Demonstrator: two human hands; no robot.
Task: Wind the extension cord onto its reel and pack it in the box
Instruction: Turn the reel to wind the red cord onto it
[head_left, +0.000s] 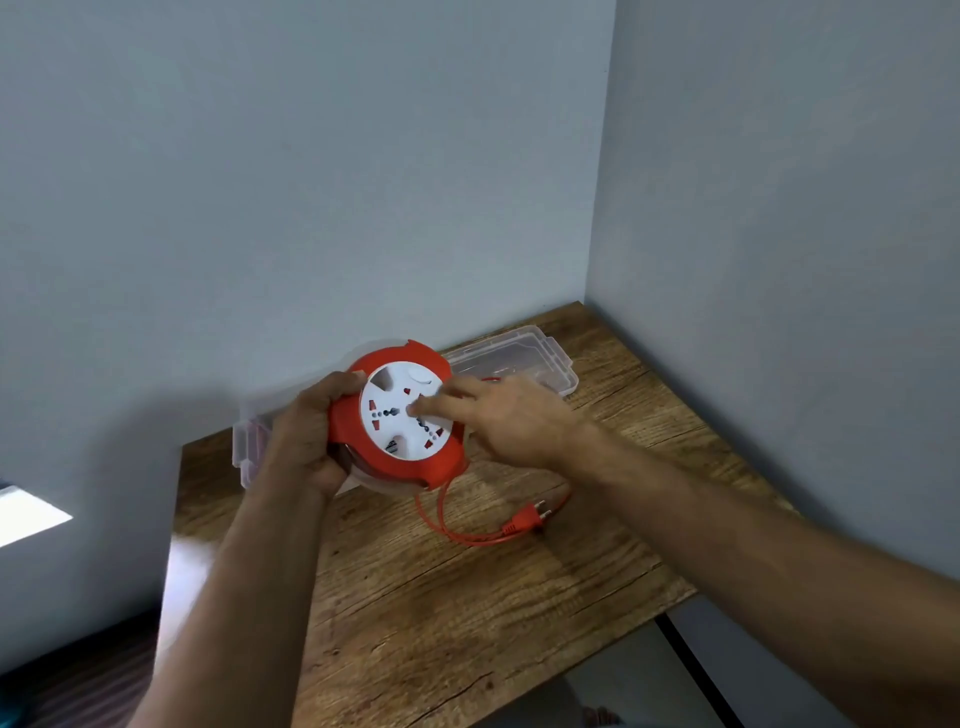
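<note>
Head view showed the wooden table (441, 597) wedged into a wall corner at 1 o'clock, its near edge bare. The left hand (306, 436) clasped the red reel (395, 415) above the table; the right hand (498, 415) pressed loosely spread fingers on its white face. Cord (441, 525) and plug (530, 517) trailed toward 5 o'clock. The clear box (524, 358) lay behind; contents unclear.

Reel (397, 415) before box (524, 358), plug (530, 519) on table (467, 623) below
</note>
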